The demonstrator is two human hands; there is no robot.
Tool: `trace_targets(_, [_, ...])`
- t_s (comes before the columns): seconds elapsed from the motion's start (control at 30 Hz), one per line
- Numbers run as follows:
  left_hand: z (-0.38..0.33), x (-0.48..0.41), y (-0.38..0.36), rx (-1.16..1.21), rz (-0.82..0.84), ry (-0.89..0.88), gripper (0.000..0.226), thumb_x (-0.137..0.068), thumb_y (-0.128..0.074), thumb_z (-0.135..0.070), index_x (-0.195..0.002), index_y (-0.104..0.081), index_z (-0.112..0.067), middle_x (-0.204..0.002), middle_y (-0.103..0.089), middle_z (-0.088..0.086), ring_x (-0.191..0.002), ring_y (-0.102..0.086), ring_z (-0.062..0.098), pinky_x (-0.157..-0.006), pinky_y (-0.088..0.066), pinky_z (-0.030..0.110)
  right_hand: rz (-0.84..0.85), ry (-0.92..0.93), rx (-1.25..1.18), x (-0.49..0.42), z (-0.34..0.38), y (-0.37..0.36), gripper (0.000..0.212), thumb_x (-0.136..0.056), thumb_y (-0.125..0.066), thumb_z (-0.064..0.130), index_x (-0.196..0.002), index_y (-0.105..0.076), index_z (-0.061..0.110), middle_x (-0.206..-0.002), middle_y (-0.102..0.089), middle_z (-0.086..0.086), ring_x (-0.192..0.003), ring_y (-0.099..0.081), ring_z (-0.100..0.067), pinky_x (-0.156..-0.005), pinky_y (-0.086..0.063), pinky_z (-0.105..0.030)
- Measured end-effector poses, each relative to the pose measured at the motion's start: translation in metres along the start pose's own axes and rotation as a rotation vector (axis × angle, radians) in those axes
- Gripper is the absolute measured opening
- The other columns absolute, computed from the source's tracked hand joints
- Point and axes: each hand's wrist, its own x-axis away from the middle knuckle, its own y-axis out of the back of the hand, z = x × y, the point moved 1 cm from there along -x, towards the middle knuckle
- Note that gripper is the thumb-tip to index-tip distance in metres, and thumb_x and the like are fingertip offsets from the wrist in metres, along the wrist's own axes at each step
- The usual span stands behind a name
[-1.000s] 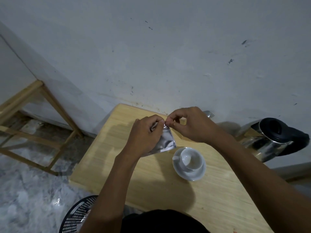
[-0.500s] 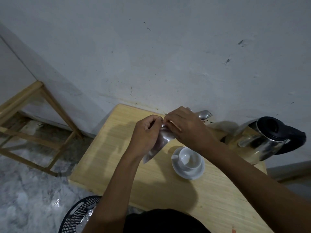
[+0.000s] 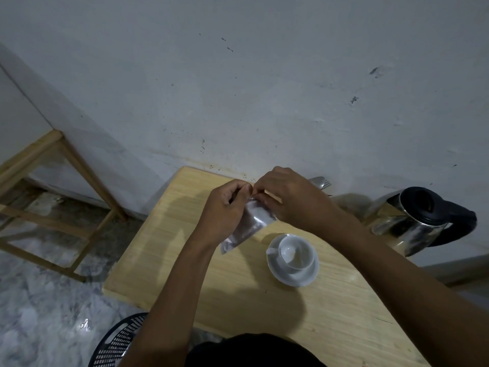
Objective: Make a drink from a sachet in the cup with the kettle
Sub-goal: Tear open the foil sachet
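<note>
A silver foil sachet [image 3: 250, 225] hangs above the wooden table [image 3: 169, 250], held by its top edge. My left hand [image 3: 225, 210] pinches the top from the left and my right hand [image 3: 288, 200] pinches it from the right, fingertips nearly touching. The sachet tilts down to the left. A white cup [image 3: 296, 251] stands empty on a white saucer [image 3: 292, 276] just right of and below the sachet. A steel kettle [image 3: 412, 221] with a black lid and handle stands at the table's right side.
A fork and spoon [image 3: 321, 182] lie by the wall behind my right hand. A wooden frame [image 3: 66, 197] stands on the marble floor to the left. A black perforated basket [image 3: 116, 343] sits below the table's near edge.
The sachet has swung from hanging flat to tilting down to the left, while both hands stay pinched on its top edge. My right hand shifted a little toward the left one.
</note>
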Motion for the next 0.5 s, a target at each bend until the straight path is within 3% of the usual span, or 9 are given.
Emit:
trace_targets(0.13, [-0.002, -0.008, 0.009, 0.002, -0.022, 0.010, 0.026, -0.097, -0.045, -0.020, -0.080, -0.065, -0.017, -0.076, -0.064, -0.008, -0.069, -0.056, -0.004, -0.064, -0.044, 0.007, -0.102, 0.071, 0.050, 0.001, 0.001, -0.007, 0.008, -0.089, -0.061, 0.006, -0.090, -0.069, 0.005, -0.082, -0.069, -0.008, -0.072, -0.058, -0.027, -0.070, -0.045, -0.037])
trace_targets(0.33, [-0.008, -0.009, 0.015, 0.139, 0.124, 0.057, 0.022, -0.095, -0.048, -0.020, -0.092, -0.066, -0.007, -0.081, -0.065, -0.004, -0.073, -0.057, -0.004, -0.067, -0.042, 0.002, -0.168, 0.046, 0.061, -0.001, -0.009, 0.004, 0.004, -0.086, -0.066, 0.007, -0.089, -0.069, 0.008, -0.084, -0.070, -0.005, -0.075, -0.059, -0.024, -0.074, -0.040, -0.031])
trace_targets(0.43, [-0.006, -0.009, 0.017, 0.112, 0.251, 0.068, 0.021, -0.093, -0.054, -0.024, -0.093, -0.068, -0.009, -0.084, -0.067, 0.000, -0.077, -0.060, 0.005, -0.072, -0.047, 0.018, -0.175, 0.070, 0.066, -0.003, -0.009, 0.009, 0.009, -0.090, -0.062, 0.013, -0.088, -0.069, 0.009, -0.084, -0.070, -0.004, -0.075, -0.060, -0.023, -0.074, -0.041, -0.032])
trace_targets(0.5, [-0.004, -0.012, 0.019, 0.067, 0.250, 0.047, 0.021, -0.092, -0.057, -0.025, -0.084, -0.068, -0.009, -0.077, -0.063, 0.001, -0.073, -0.055, 0.010, -0.070, -0.043, 0.028, -0.165, 0.065, 0.079, -0.003, -0.009, 0.011, 0.012, -0.091, -0.060, 0.016, -0.088, -0.070, 0.010, -0.085, -0.071, -0.002, -0.076, -0.062, -0.024, -0.075, -0.042, -0.032])
